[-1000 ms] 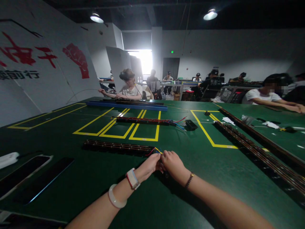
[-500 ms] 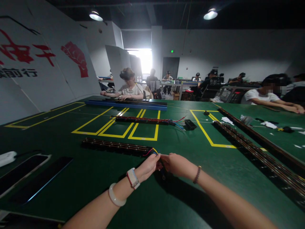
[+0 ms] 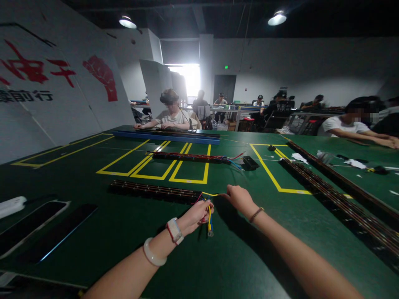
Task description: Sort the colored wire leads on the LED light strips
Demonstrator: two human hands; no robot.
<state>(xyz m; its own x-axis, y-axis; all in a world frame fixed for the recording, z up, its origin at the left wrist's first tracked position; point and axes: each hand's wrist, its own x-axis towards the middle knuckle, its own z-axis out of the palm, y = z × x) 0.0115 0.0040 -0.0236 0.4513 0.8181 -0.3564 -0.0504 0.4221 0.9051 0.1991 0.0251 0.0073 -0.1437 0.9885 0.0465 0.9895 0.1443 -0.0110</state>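
A long dark strip (image 3: 156,190) with copper-coloured lines lies on the green table, and thin coloured wires come out of its right end. My left hand (image 3: 199,214) is closed around some of these wires just beside that end. Below its fingers hang yellow and blue wires (image 3: 210,222), with a metal ring terminal (image 3: 210,234) at the bottom. To the right, my right hand (image 3: 241,200) pinches a yellow wire (image 3: 212,194), stretched almost level from the strip's end. The wire's tip is hidden by the fingers.
Another wired strip (image 3: 187,157) lies farther back near a black box (image 3: 250,163). Long strips (image 3: 336,199) run along the right. A phone (image 3: 65,232) lies at left. Behind a blue rail (image 3: 168,137) sits a person (image 3: 174,114); another person (image 3: 349,122) sits at right.
My hands have moved apart. The right one has drawn a yellow wire out to the right and slightly up, while the left stays by the strip's end with other wires hanging below.
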